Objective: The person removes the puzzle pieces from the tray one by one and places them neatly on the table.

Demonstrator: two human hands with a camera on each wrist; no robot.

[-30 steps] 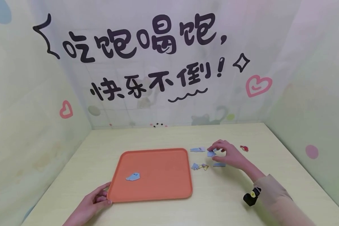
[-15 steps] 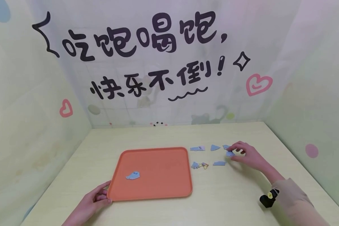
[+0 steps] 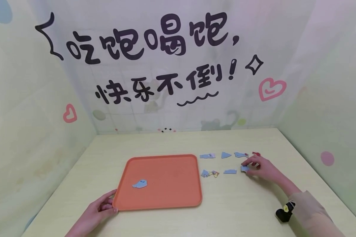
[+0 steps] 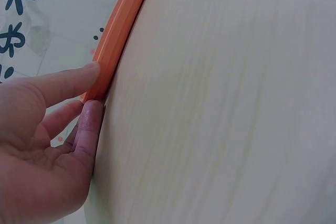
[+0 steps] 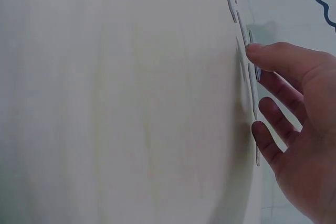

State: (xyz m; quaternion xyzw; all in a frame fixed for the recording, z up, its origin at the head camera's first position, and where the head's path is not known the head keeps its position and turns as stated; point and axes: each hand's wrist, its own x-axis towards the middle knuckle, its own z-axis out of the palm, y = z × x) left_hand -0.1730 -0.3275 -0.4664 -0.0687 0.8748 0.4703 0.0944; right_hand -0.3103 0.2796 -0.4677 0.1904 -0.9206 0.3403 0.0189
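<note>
My right hand (image 3: 261,168) pinches a small flat blue puzzle piece (image 3: 244,168) between thumb and fingers, low over the table right of the tray. A blue strip-shaped piece (image 3: 230,171) lies to its left, and a blue piece with a red tip (image 3: 240,154) lies just beyond it. My left hand (image 3: 99,209) grips the orange tray (image 3: 166,208) at its front left corner. The left wrist view shows the thumb (image 4: 79,80) against the tray's rim (image 4: 118,30) and the other fingers below. One light blue piece (image 3: 140,184) lies on the tray.
Along the back row lie a blue and purple piece (image 3: 207,155), a blue triangular piece (image 3: 225,155) and a red piece (image 3: 256,154) partly behind my right hand. A blue and yellow piece (image 3: 209,173) is close to the tray's right edge. Printed cloth walls (image 3: 178,65) enclose the table.
My right hand has carried the blue piece rightward past the triangular piece, then slightly nearer to me, uncovering the back-row pieces. My left hand keeps its grip on the tray corner.
</note>
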